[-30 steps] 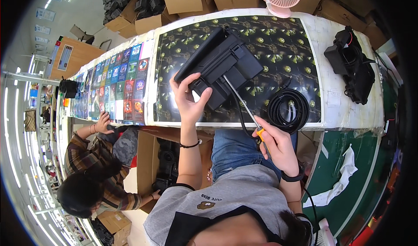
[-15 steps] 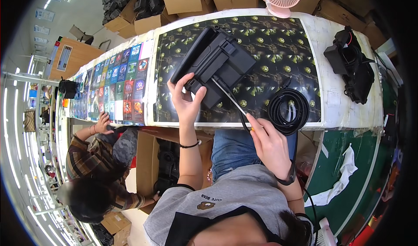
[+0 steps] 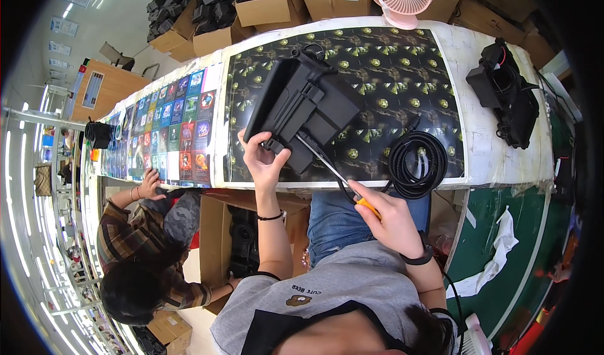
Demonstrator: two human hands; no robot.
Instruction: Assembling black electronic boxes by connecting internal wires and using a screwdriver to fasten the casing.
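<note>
A black plastic housing (image 3: 314, 103) with box-like parts and a side latch lies tilted on the dark patterned sheet (image 3: 409, 72). My left hand (image 3: 263, 166) grips its near lower corner, thumb and fingers curled round the edge. In my right hand (image 3: 393, 223) is a screwdriver with an orange handle (image 3: 368, 208), its long metal shaft reaching up to the housing's near side. The tip is hidden against the black plastic. A black cable runs from the housing beside the shaft to a coiled black cable (image 3: 402, 182) on the right of the sheet.
Another black plastic assembly (image 3: 503, 94) lies on the table's right end, and a pink fan (image 3: 401, 0) stands at the far edge. Cartons (image 3: 270, 9) of black parts are beyond. At left, a co-worker (image 3: 141, 248) bends by an open box (image 3: 217, 229).
The housing has shifted slightly toward me and left, turning a little, with my left hand still on it. My right hand has moved down, and the screwdriver's orange handle now shows.
</note>
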